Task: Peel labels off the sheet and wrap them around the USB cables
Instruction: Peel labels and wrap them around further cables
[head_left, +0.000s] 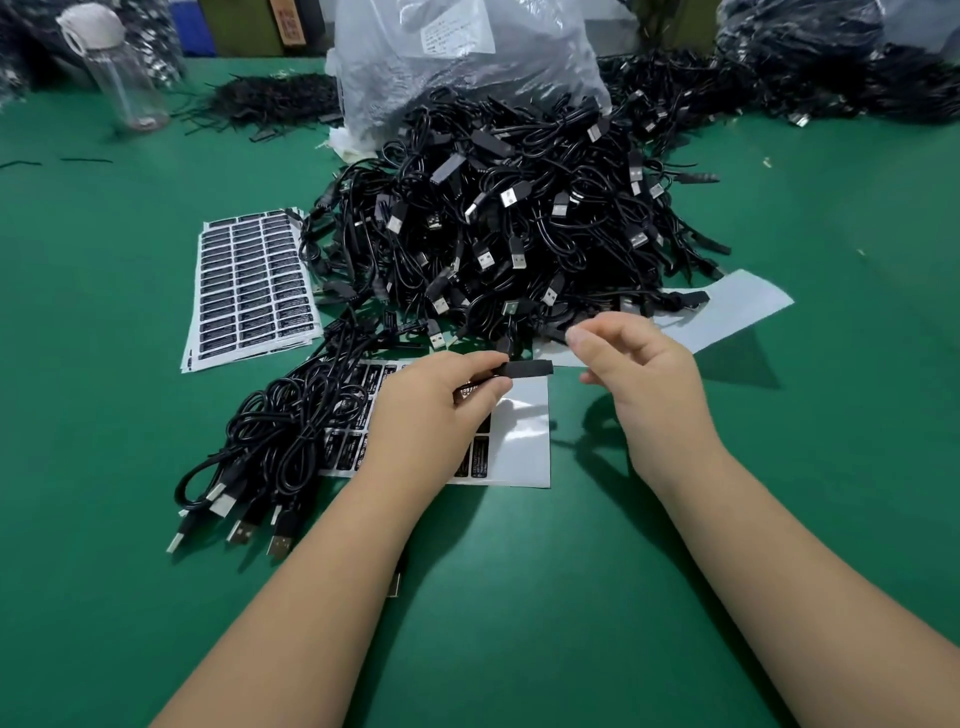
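Left hand (436, 400) fingers pinch black label (524, 369), long axis level, free end pointing right toward nearby right hand (639, 364), fingers loosely curled, holding nothing visible.

The green table (519, 597) carried a USB cable pile (519, 218), label sheets (249, 286), a clear bottle (124, 78) and a plastic bag (467, 62).

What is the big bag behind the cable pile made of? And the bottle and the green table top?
Bag: looks like thin clear plastic film, since it crinkles, shines and lets shapes show through. Bottle: likely hard clear plastic with a pale cap, though glass cannot be ruled out. Table top: a smooth, matte green mat, perhaps rubber or vinyl.
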